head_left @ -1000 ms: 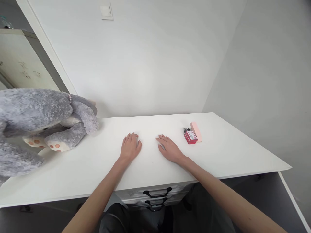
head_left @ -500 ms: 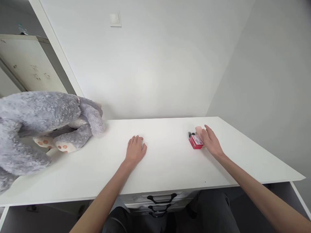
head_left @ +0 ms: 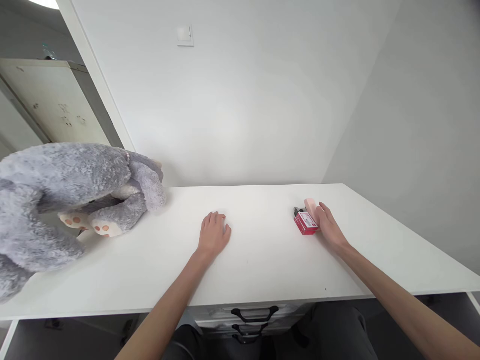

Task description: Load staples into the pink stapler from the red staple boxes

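My left hand [head_left: 214,234] rests palm down on the white desk [head_left: 258,270], its fingers stretched out and holding nothing. On the right of the desk my right hand [head_left: 331,226] stands on edge with fingers extended, against the right side of a small group of things. Nearest to it is a pale pink object [head_left: 310,206], partly hidden, whose kind I cannot make out. Just in front lies a small red box [head_left: 306,224] with a white label on top. A small dark object [head_left: 299,211] with a metallic part sits at the box's far left.
A big grey plush toy [head_left: 78,172] takes up the desk's left end. White wall with a light switch [head_left: 185,35] rises behind. Below the front edge are drawers with black handles [head_left: 255,315], near my legs. An old cabinet [head_left: 52,100] stands beyond the left wall edge.
The camera view has shifted slightly, moving the scene right and down. My right hand's fingers have straightened a little beside the pink object. My left hand stays flat on the desk.
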A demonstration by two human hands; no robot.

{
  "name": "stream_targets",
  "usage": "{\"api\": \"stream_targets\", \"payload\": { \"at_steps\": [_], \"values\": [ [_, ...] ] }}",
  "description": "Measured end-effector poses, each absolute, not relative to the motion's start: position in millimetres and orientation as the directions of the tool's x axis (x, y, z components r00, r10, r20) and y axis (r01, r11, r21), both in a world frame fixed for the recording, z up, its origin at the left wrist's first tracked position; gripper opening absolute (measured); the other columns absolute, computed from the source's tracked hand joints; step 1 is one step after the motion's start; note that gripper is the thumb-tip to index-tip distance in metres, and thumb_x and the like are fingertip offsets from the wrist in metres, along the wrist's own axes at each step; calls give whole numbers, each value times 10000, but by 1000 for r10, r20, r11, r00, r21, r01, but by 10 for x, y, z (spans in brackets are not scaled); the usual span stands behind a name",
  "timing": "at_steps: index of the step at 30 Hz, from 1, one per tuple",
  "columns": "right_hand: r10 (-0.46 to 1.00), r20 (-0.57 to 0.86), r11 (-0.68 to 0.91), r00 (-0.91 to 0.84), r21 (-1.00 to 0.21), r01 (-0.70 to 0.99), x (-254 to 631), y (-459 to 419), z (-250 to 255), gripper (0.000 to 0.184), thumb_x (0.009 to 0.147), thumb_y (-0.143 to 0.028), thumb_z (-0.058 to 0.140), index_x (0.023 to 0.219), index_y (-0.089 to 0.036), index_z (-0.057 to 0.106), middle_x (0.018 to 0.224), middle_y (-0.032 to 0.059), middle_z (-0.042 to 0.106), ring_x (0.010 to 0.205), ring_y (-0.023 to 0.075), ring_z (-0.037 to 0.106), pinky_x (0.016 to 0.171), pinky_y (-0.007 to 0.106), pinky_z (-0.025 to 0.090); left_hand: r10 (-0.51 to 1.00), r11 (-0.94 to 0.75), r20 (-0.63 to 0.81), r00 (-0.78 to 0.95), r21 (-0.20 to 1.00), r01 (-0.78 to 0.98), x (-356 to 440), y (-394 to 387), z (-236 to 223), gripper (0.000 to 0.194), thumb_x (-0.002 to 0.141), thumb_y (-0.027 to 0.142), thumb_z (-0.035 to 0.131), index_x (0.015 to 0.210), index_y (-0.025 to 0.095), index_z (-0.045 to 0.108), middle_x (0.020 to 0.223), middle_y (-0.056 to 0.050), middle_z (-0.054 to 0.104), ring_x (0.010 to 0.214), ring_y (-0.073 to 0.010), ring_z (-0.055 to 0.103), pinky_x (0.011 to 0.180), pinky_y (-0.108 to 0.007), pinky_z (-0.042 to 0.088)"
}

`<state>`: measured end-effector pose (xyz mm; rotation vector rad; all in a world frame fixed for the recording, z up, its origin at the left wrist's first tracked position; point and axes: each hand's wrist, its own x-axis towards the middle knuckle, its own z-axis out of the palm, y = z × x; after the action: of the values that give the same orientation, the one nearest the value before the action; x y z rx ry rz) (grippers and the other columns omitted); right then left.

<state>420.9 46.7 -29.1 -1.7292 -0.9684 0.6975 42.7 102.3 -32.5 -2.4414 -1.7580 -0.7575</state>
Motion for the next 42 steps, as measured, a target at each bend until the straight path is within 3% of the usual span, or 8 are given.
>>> {"api": "stream_targets", "payload": {
  "at_steps": [8,20,25,30,34,38,42],
  "values": [
    [877,-43,-186,478,-948,258,3946,503,-286,875,916,-803,386,1635,-309,307,1608,88,469,1465,325,456,1243,501,271,891,-345,389,235,243,907,427,1032,-348,351,969,297,421,1253,184,593,1403,-135,584,1423,-316,443,1201,-498,357],
    [936,14,-101,352,-947,306,3371,496,-196,808,967,-733,328,1634,-278,308,1652,56,404,1497,281,419,1252,434,283,889,-355,389,241,255,899,434,1027,-340,359,973,293,415,1267,155,567,1383,-158,583,1413,-339,446,1200,-516,354],
    [957,29,-39,287,-973,228,3064,475,-180,871,940,-806,325,1622,-265,359,1672,34,360,1547,288,329,1277,433,237,872,-428,401,279,352,833,441,960,-259,348,975,274,427,1296,179,524,1317,-146,613,1301,-315,548,1128,-516,435],
    [971,60,25,233,-988,152,2695,456,-170,879,941,-806,337,1617,-245,375,1673,25,356,1563,267,294,1292,420,205,828,-554,380,412,442,705,484,857,-148,394,1039,353,367,1390,215,480,1422,-129,584,1330,-289,548,1117,-496,457],
    [977,84,61,196,-991,121,2492,444,-189,828,959,-773,356,1608,-260,391,1671,6,357,1566,251,290,1292,408,217,836,-549,340,431,533,644,523,787,-75,460,1064,447,319,1459,250,448,1507,-101,541,1391,-281,516,1154,-486,430],
    [974,79,71,212,-996,47,2460,441,-238,756,982,-728,370,1599,-292,401,1628,15,440,1522,253,382,1264,424,288,833,-550,317,454,569,612,546,734,-21,589,1003,566,454,1491,241,398,1528,-128,503,1401,-317,497,1142,-503,438],
    [969,78,83,235,-997,-9,2489,455,-289,701,996,-703,369,1571,-308,444,1597,22,489,1484,256,439,1239,435,330,841,-540,324,434,556,632,569,714,10,776,815,648,690,1408,224,426,1394,-158,547,1260,-358,579,1017,-536,514]
  ]
}}
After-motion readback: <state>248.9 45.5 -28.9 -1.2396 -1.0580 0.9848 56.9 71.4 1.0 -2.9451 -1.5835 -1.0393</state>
